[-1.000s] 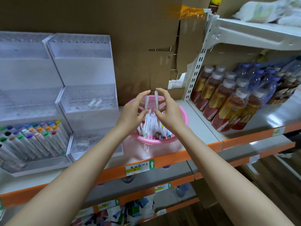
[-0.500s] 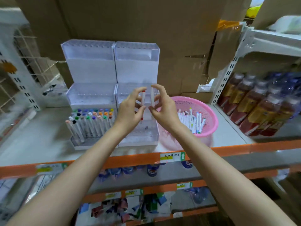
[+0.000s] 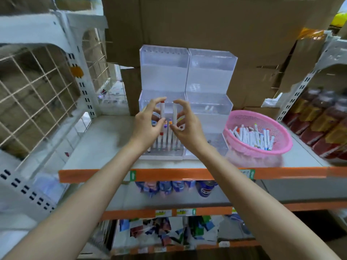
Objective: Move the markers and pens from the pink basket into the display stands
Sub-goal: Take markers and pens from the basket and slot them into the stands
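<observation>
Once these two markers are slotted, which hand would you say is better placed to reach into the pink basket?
Probably the right hand: the pink basket sits to its right, whereas the left hand would have to cross in front of it.

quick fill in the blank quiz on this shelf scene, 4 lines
1. The left hand holds a marker with a ____ cap.
2. The right hand pinches exactly ____ white marker.
3. The basket of loose markers is ____ in colour.
4. That basket stands to the ____ of the display stands.

Missing words: red; one; pink; right
</observation>
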Motion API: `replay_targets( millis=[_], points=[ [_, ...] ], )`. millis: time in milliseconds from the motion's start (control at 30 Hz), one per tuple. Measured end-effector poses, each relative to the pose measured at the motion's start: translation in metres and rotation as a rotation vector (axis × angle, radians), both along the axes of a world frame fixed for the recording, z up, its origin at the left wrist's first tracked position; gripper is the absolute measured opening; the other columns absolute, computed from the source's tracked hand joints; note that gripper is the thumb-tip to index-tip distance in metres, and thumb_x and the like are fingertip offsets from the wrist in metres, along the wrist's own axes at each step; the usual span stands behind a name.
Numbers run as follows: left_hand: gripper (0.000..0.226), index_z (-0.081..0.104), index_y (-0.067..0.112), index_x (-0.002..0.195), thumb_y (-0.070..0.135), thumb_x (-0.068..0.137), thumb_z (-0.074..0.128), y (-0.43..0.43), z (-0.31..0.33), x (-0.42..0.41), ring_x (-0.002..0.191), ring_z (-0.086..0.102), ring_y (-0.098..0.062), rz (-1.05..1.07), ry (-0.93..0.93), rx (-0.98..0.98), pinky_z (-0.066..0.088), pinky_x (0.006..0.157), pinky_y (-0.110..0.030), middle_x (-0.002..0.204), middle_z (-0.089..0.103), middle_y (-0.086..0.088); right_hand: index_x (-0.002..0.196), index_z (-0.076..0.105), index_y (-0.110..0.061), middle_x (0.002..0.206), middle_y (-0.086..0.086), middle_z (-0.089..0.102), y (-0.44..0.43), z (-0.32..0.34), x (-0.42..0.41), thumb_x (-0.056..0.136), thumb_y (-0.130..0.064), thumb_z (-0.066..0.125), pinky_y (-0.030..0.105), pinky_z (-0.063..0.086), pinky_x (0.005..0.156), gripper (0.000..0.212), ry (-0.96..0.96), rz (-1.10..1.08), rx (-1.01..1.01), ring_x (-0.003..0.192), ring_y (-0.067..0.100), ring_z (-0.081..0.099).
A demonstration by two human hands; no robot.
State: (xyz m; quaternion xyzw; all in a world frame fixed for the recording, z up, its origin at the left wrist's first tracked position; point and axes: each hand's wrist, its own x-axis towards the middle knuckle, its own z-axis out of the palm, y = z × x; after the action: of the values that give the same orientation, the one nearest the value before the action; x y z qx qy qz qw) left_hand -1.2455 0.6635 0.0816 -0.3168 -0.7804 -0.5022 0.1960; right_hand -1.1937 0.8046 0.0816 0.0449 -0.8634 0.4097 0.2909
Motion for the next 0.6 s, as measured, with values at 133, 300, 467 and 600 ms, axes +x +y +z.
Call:
replay_targets(
  millis=[133,300,467,600],
  points=[
    [0.05,0.052,0.02,0.126,0.003,0.083,0.069,-0.02,-0.003,-0.004,0.073,0.064,-0.008,-0.037,-0.038,0.013,0.049,0.063,-0.011,0.091,0.06,-0.004,0.13,0.042,-0.02,0.075,-0.009,0.051,-0.02,-0.007,-0.004,0.081,0.001,0.07,0.018,0.047,0.056,0.06,0.002,-0.025,-0.013,0.062,0.012,0.057],
    [0.04,0.054,0.012,0.119,0.005,0.083,0.07,-0.028,-0.004,-0.01,0.077,0.061,-0.004,-0.062,-0.04,0.016,0.047,0.067,-0.007,0.092,0.06,-0.001,0.131,0.042,-0.021,0.071,-0.007,0.052,-0.033,-0.013,-0.011,0.081,-0.003,0.073,0.021,0.051,0.062,0.062,-0.011,-0.083,-0.017,0.064,0.01,0.057],
    [0.033,0.056,0.01,0.113,0.006,0.083,0.07,-0.03,-0.007,-0.017,0.078,0.06,-0.002,-0.094,-0.044,0.012,0.049,0.069,-0.008,0.091,0.061,0.0,0.13,0.043,-0.021,0.072,-0.008,0.051,-0.038,-0.018,-0.016,0.082,-0.007,0.073,0.028,0.054,0.063,0.059,-0.005,-0.123,-0.004,0.066,0.009,0.058],
    [0.023,0.059,0.008,0.103,0.007,0.082,0.071,-0.032,-0.01,-0.022,0.08,0.063,-0.011,-0.092,-0.04,-0.018,0.053,0.07,-0.017,0.091,0.065,-0.006,0.132,0.043,-0.019,0.073,-0.017,0.048,-0.041,-0.021,-0.021,0.083,-0.008,0.072,0.028,0.053,0.063,0.058,0.002,-0.129,0.013,0.064,0.001,0.055]
  ],
)
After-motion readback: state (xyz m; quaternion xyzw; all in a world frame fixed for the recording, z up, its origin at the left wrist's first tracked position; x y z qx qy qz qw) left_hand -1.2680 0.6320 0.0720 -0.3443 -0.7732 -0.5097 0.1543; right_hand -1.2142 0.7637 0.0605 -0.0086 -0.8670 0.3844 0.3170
